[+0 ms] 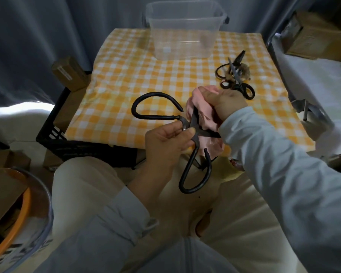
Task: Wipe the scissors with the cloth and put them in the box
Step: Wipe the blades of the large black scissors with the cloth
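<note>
Large black iron scissors [193, 170] with wide loop handles are spread open over the table's front edge. My left hand [165, 142] pinches them at the pivot. My right hand [224, 104] grips a pink cloth [205, 119] bunched round one blade; most of that blade is hidden inside the cloth. A clear plastic box [183, 30] stands at the far edge of the table and looks empty. Several more black scissors [237, 79] lie in a pile at the right of the table, just behind my right hand.
The table carries an orange-and-white checked cloth [136, 75]. A black crate [67, 138] with cardboard boxes sits to its left, an orange-rimmed basin [14, 223] at lower left. Cardboard boxes [313, 36] and a metal frame [307, 109] stand at the right.
</note>
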The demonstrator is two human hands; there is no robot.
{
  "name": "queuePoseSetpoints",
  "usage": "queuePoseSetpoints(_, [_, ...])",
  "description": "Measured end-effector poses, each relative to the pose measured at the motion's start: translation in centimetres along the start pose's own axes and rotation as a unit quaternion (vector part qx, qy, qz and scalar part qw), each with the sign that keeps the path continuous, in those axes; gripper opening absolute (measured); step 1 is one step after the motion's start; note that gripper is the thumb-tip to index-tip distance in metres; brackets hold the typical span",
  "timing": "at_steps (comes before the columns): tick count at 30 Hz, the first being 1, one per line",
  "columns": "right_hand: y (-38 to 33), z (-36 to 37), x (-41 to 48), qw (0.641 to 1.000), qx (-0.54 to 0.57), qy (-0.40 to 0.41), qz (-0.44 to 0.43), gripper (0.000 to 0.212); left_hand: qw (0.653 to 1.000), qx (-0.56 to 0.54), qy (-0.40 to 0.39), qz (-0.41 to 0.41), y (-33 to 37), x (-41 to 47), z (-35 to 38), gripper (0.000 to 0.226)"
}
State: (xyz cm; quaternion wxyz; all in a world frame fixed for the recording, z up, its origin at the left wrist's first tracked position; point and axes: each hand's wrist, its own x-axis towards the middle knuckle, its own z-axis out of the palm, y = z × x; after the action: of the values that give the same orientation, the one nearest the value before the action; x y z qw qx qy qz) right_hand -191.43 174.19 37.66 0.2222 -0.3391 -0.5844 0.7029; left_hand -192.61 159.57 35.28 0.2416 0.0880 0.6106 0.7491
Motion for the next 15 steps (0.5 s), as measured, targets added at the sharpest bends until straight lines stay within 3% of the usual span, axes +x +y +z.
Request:
queuePoseSetpoints(4, [0.4, 0.6, -0.4, 0.978, -0.160, 0.068, -0.112, 0.022, 1.000, -0.007, 0.002, -0.023, 0.3, 0.1, 0.4, 0.018])
queuePoseSetpoints(6, [-0.2, 0.1, 0.1, 0.975, -0.165, 0.117, -0.097, 0.021, 0.999, -0.009, -0.008, -0.031, 0.3, 0.1, 0.2, 0.016])
queuePoseSetpoints(8, [-1.3, -1.2, 0.4, 0.982, -0.102, 0.156, -0.042, 0.016, 0.999, -0.007, -0.008, -0.032, 0.1, 0.0, -0.1, 0.016])
queuePoseSetpoints(10, [-2.0, -2.1, 0.4, 0.989, -0.067, 0.129, -0.006, 0.010, 0.999, -0.011, 0.004, -0.035, 0.0, 0.1, -0.5, 0.014])
queuePoseSetpoints(15, [-0.8, -1.5, -0.7, 0.998, -0.021, -0.043, 0.038, 0.027, 0.999, -0.021, 0.007, -0.027, 0.1, 0.8, -0.7, 0.034])
